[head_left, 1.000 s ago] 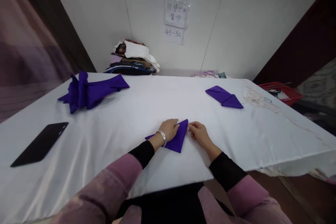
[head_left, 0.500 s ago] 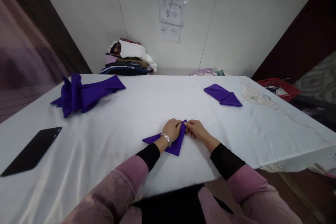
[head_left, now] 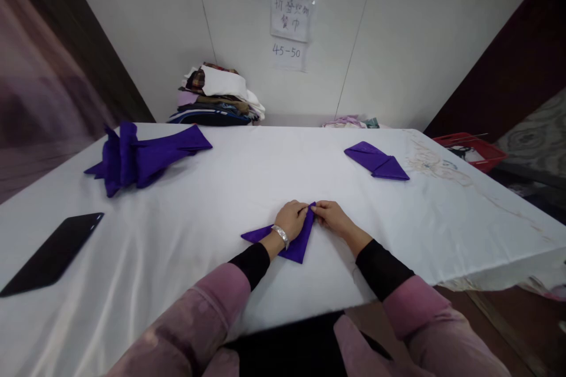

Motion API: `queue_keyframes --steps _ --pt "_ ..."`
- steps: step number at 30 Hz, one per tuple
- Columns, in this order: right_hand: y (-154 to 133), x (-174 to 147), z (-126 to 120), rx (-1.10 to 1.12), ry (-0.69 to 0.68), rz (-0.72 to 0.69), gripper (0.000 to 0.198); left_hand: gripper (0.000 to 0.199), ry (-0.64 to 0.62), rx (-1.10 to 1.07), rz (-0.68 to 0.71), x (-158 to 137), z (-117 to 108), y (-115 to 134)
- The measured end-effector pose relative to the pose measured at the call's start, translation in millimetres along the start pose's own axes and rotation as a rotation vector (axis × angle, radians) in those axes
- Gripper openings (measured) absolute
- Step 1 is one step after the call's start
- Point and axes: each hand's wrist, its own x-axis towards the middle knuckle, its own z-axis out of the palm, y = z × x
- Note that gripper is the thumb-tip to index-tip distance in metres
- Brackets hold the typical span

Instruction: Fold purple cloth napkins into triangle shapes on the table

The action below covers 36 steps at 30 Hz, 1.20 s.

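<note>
A purple cloth napkin (head_left: 303, 242), partly folded, lies on the white tablecloth in front of me. My left hand (head_left: 291, 219) rests over its middle, with thumb and fingers closed on the cloth near the upper corner; a silver bracelet circles that wrist. From the other side my right hand (head_left: 331, 216) pinches the same upper corner between thumb and finger. One pointed end of the napkin sticks out to the left under my left wrist. The hand and wrist hide the centre of the cloth.
A folded purple napkin (head_left: 377, 161) lies at the back right, and a heap of purple napkins (head_left: 140, 156) at the back left. A black tablet (head_left: 53, 253) is at left. Folded clothes (head_left: 216, 96) are stacked by the wall; a red basket (head_left: 486, 152) stands at far right.
Hardly anything differs: both hands stay at the napkin's upper corner. The whole view has shifted very slightly.
</note>
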Motion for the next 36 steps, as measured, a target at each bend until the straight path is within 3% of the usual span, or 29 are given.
queue_keyframes --steps 6,15,19,24,31,36 --pt "0.4 2.6 0.2 -0.020 0.054 -0.021 0.012 0.024 -0.020 0.044 0.032 -1.1 1.3 -1.9" --pt "7.2 7.3 -2.7 -0.163 0.119 -0.090 0.025 0.027 -0.058 0.176 0.055 -5.4 -1.9 6.4" --pt "9.0 8.4 -2.7 -0.152 0.122 -0.090 0.026 0.034 -0.031 0.234 0.156 -17.3 -8.5 14.9" --pt "8.5 8.4 -1.9 -0.179 0.118 -0.076 0.027 0.038 -0.158 0.277 0.231 -32.6 -6.0 15.6" --pt "-1.7 7.8 -6.8 -0.617 0.133 -0.108 0.027 0.047 -0.242 0.353 0.250 -35.9 4.9 8.5" --pt "-7.8 3.0 -6.9 -0.745 0.189 -0.160 0.033 0.046 -0.247 0.361 0.235 -36.2 3.0 11.2"
